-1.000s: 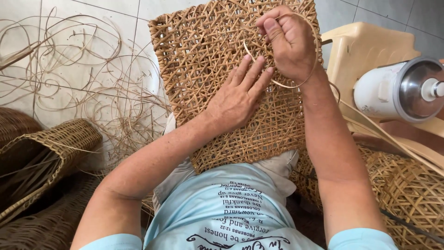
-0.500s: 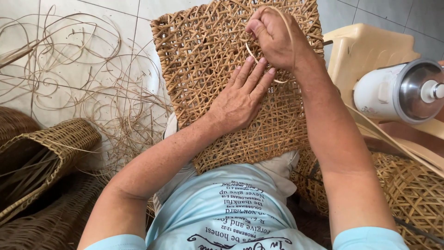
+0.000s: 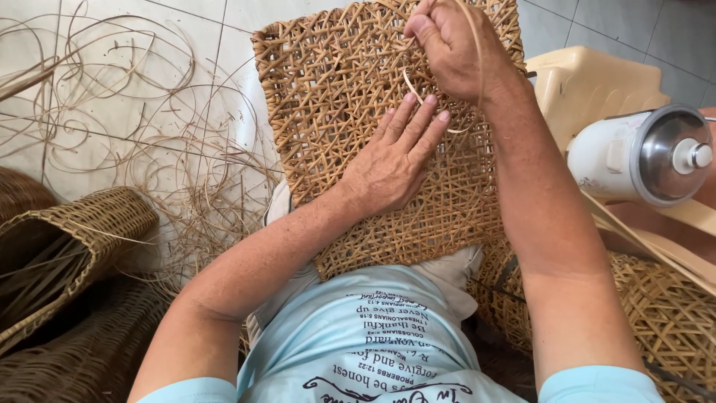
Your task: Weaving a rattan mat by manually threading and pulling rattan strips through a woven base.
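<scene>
The left hand (image 3: 391, 160) lies flat on the woven panel (image 3: 335, 112) (fingers spread, gripping nothing); the right hand (image 3: 451, 48) pinches what seems a cane strip (image 3: 410, 86).

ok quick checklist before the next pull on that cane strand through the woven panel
1. Left hand flat on the woven panel, fingers spread, bracing it: ok.
2. Right hand closed on the cane strand near the panel's top edge: ok.
3. Strand loops from the right hand down toward the left fingertips, no kink visible: ok.
4. Strand's free end and which hole it passes through: cannot tell, hidden by the hands.
5. Panel resting on the lap, tilted away: ok.
6. Loose cane strips on the floor lie apart from the working strand: ok.
</scene>
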